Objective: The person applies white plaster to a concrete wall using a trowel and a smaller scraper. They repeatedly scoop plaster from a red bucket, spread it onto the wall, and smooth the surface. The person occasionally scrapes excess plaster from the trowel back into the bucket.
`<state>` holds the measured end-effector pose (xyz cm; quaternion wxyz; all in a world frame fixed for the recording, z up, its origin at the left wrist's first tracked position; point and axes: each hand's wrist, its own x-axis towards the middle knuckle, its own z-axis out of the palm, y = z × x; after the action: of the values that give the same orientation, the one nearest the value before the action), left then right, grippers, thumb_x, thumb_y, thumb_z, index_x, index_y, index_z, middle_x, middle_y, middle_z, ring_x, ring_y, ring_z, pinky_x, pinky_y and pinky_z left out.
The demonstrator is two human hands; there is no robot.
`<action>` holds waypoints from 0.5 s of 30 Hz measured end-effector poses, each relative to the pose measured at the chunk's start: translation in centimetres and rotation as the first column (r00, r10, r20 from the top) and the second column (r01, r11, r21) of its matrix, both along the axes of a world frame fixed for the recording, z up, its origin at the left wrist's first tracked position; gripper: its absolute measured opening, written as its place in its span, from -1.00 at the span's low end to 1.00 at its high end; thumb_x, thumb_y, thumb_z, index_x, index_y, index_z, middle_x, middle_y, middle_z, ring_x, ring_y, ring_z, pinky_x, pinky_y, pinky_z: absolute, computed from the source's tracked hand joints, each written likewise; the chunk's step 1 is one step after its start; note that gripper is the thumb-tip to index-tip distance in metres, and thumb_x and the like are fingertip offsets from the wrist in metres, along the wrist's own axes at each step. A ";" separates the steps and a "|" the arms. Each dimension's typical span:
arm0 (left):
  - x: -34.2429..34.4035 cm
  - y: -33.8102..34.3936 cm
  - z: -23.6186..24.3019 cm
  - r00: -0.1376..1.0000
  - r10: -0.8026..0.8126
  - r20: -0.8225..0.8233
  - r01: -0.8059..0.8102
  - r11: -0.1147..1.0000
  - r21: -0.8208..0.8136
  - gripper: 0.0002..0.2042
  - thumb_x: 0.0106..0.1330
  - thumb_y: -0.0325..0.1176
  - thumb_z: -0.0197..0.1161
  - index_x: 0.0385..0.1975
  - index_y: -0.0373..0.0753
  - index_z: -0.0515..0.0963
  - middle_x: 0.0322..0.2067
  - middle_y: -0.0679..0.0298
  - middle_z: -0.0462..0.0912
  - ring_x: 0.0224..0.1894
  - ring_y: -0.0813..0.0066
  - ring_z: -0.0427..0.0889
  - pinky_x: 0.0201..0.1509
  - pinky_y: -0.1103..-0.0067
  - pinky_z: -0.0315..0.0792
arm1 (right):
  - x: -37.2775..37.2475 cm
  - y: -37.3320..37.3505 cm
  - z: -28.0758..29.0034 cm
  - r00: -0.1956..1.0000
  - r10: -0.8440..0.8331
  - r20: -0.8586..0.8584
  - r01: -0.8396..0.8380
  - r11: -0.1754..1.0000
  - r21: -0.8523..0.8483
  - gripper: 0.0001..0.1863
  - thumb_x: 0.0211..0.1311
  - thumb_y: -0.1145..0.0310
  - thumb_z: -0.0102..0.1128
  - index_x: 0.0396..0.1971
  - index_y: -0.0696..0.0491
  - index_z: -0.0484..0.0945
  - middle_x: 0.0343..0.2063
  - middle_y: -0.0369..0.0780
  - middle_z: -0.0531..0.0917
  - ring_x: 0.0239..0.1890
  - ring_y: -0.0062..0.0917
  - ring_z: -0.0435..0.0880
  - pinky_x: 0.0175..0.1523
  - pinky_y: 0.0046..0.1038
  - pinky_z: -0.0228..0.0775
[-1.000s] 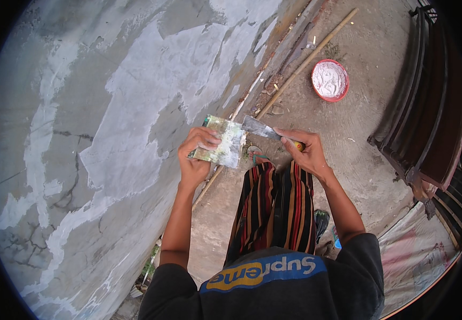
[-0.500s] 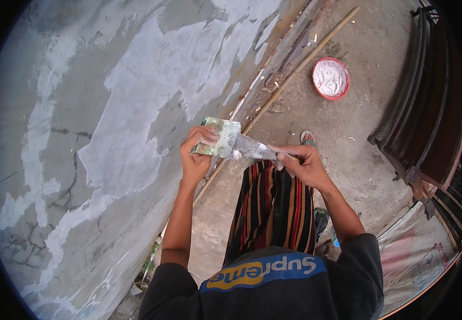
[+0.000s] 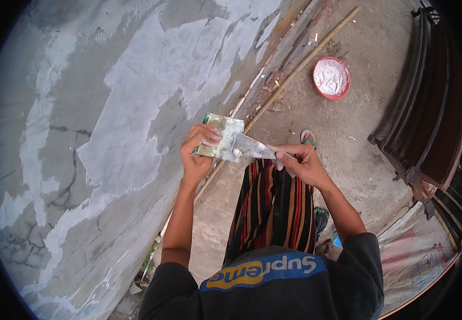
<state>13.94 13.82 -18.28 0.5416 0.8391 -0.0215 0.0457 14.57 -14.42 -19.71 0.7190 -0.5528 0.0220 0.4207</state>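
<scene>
My left hand point(image 3: 198, 152) grips a flat, putty-stained board point(image 3: 225, 125) with a green edge, fingers curled over its left side. My right hand point(image 3: 303, 165) grasps a putty knife, its handle mostly hidden by the fingers. The metal blade point(image 3: 252, 146) reaches left and overlaps the board's right part, with a small white lump point(image 3: 238, 152) near its end. Both hands are above my striped trousers point(image 3: 273, 208). To my left rises a cracked grey wall point(image 3: 130, 106) with lighter, irregular patches.
A red bowl of white paste point(image 3: 331, 78) sits on the concrete floor point(image 3: 369, 170). A long pole point(image 3: 327, 40) lies along the wall's base. At right are dark brown slatted furniture point(image 3: 423, 106) and a stained pale sheet point(image 3: 417, 256). A sandalled foot point(image 3: 308, 138) shows beyond my right hand.
Over the last second the knife blade has come down across the board, and my right hand has dropped slightly. The board has risen a little since half a second ago. The foot has shifted rightward.
</scene>
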 end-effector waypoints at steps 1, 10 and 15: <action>0.0 -0.1 0.0 1.000 -0.008 -0.001 0.008 1.000 -0.007 -0.79 -0.21 -0.82 0.10 -0.60 -0.35 0.45 -0.45 0.20 0.63 -0.19 0.21 0.58 -0.02 0.42 0.41 | 0.2 -0.2 -0.9 0.999 -0.046 -0.014 0.046 0.998 -0.038 -0.69 0.38 0.29 0.12 0.05 0.06 0.59 -0.55 -0.39 0.57 -0.58 -0.79 0.37 -0.52 -0.72 0.21; -0.4 0.6 -3.1 0.973 0.085 -0.214 -0.120 0.981 -0.156 -0.80 -0.07 -0.83 0.12 -0.54 -0.36 0.47 -0.34 0.17 0.62 -0.15 0.31 0.57 0.04 0.47 0.41 | 0.0 -0.6 0.3 0.998 0.051 -0.032 -0.050 0.998 0.047 -0.67 0.37 0.31 0.12 0.05 0.12 0.57 -0.53 -0.31 0.61 -0.67 -0.80 0.37 -0.56 -0.69 0.20; -3.6 1.2 -7.7 0.620 0.151 -0.770 -0.527 0.807 -0.266 -0.88 0.23 -0.55 0.15 -0.26 -0.22 0.50 -0.30 0.38 0.56 -0.21 0.62 0.50 -0.09 0.59 0.40 | 0.3 -0.6 -1.7 0.958 -0.190 0.213 0.232 0.953 -0.193 -0.61 0.36 0.39 0.10 0.15 0.17 0.47 -0.43 -0.32 0.58 -0.55 -0.80 0.36 -0.47 -0.71 0.20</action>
<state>10.38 15.04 -25.96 0.6716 0.6188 0.3674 -0.1764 14.87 -15.04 -21.44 0.6944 -0.6600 0.0573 0.2810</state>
